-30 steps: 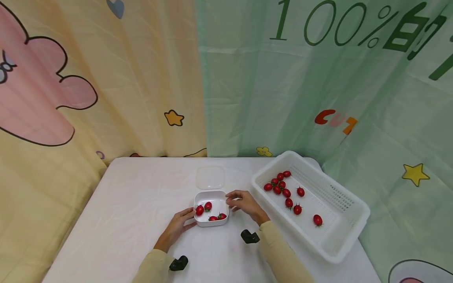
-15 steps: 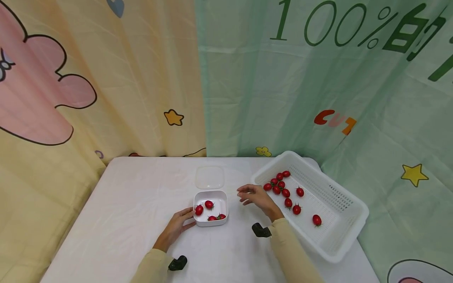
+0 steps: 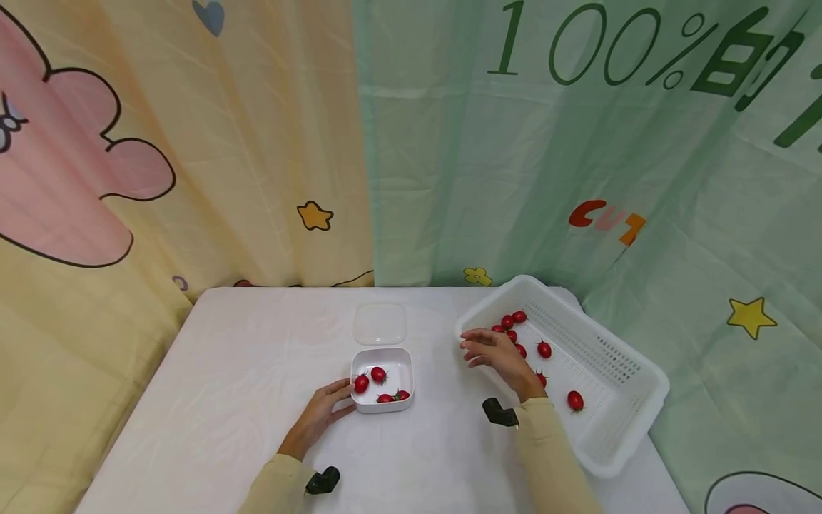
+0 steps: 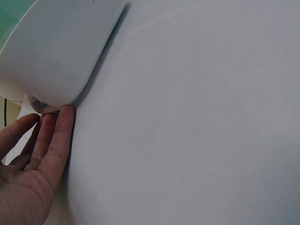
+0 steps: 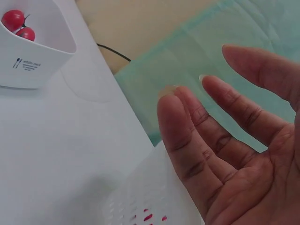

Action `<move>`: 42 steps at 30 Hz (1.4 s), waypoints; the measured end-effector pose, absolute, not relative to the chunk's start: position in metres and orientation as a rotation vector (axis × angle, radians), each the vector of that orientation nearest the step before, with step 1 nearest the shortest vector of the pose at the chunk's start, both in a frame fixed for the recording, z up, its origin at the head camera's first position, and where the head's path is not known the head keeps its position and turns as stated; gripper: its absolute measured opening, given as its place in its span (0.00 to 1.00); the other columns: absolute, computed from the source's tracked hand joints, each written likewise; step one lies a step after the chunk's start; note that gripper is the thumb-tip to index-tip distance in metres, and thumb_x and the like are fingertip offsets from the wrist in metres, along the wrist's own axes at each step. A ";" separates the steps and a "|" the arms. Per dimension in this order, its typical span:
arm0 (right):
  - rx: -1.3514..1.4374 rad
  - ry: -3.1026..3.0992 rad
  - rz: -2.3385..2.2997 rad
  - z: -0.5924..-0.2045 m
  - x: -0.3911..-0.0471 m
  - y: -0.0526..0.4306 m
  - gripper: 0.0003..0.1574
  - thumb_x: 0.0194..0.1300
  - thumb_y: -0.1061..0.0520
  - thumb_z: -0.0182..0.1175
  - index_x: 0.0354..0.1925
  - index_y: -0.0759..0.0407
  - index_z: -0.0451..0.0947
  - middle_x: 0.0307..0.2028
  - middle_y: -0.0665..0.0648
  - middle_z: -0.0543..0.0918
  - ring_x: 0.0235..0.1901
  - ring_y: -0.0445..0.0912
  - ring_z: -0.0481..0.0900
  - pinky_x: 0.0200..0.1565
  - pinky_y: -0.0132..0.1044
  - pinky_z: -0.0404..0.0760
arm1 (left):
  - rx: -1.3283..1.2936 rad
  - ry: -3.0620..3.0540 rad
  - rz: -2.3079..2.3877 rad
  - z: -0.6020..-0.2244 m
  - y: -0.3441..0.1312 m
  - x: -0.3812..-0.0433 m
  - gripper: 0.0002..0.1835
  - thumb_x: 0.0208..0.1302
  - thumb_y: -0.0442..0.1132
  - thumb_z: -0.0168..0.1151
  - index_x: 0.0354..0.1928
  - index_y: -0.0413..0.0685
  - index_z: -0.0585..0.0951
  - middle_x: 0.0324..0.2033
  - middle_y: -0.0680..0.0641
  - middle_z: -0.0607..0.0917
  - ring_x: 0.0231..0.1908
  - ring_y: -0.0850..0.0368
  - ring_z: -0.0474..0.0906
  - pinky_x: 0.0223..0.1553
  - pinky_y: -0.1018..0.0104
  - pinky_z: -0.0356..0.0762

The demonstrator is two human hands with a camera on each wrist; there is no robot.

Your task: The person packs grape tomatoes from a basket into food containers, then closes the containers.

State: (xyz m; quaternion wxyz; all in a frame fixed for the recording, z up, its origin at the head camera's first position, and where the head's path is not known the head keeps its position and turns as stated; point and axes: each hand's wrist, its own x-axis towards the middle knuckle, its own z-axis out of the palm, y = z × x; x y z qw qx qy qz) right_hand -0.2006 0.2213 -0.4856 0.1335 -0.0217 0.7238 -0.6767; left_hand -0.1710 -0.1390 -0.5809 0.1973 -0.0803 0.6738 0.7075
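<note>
Printed curtains [image 3: 443,178] in yellow and green hang beyond a white-covered table [image 3: 193,414]. On it, the left hand [image 3: 317,412] rests at the left side of a small white box [image 3: 385,408], fingertips touching the wall, fingers extended rather than closed around it. To the box's right, the right hand [image 3: 504,360] hovers above the edge of a white basket [image 3: 606,357] that faces the box, its fingers loosely parted with nothing between them. Four cherry tomatoes [image 3: 362,383] lie inside the box, which I take as the part done. Other tomatoes [image 3: 544,348] lie in the basket right of the box, some hidden by the right hand, so I cannot count them surely; that larger share seems left. Just behind the uncovered box lies a clear lid [image 3: 380,323].
</note>
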 end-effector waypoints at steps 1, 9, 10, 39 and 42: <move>-0.056 2.099 -1.965 -0.486 -0.200 0.224 0.27 0.67 0.57 0.60 0.57 0.74 0.71 0.44 0.60 0.83 0.39 0.49 0.81 0.43 0.37 0.84 | -0.223 1.889 1.980 -0.581 -0.139 -0.171 0.29 0.72 0.40 0.52 0.66 0.26 0.63 0.63 0.29 0.67 0.60 0.37 0.68 0.57 0.49 0.75; 0.031 2.151 -1.952 -0.486 -0.200 0.244 0.28 0.68 0.57 0.60 0.59 0.75 0.70 0.46 0.62 0.82 0.38 0.48 0.81 0.42 0.37 0.84 | -0.220 1.890 1.986 -0.582 -0.138 -0.170 0.28 0.72 0.40 0.53 0.65 0.26 0.63 0.63 0.29 0.67 0.60 0.37 0.68 0.57 0.48 0.75; 0.061 2.156 -1.947 -0.487 -0.199 0.247 0.28 0.67 0.56 0.60 0.58 0.74 0.70 0.47 0.63 0.82 0.39 0.49 0.81 0.43 0.38 0.84 | -0.219 1.890 1.987 -0.582 -0.138 -0.170 0.28 0.72 0.40 0.53 0.65 0.26 0.63 0.63 0.29 0.67 0.60 0.37 0.69 0.57 0.48 0.75; 0.304 2.168 -1.840 -0.495 -0.192 0.303 0.33 0.71 0.50 0.55 0.63 0.72 0.63 0.52 0.63 0.81 0.50 0.57 0.80 0.59 0.51 0.75 | -0.230 1.887 1.983 -0.580 -0.138 -0.170 0.29 0.72 0.41 0.53 0.66 0.27 0.63 0.63 0.30 0.67 0.60 0.38 0.69 0.58 0.48 0.74; 0.313 2.170 -1.812 -0.496 -0.193 0.308 0.33 0.71 0.50 0.54 0.63 0.72 0.63 0.52 0.65 0.80 0.50 0.57 0.80 0.57 0.48 0.77 | -0.232 1.890 1.981 -0.580 -0.138 -0.170 0.29 0.72 0.41 0.53 0.66 0.27 0.63 0.63 0.30 0.67 0.60 0.38 0.69 0.57 0.48 0.74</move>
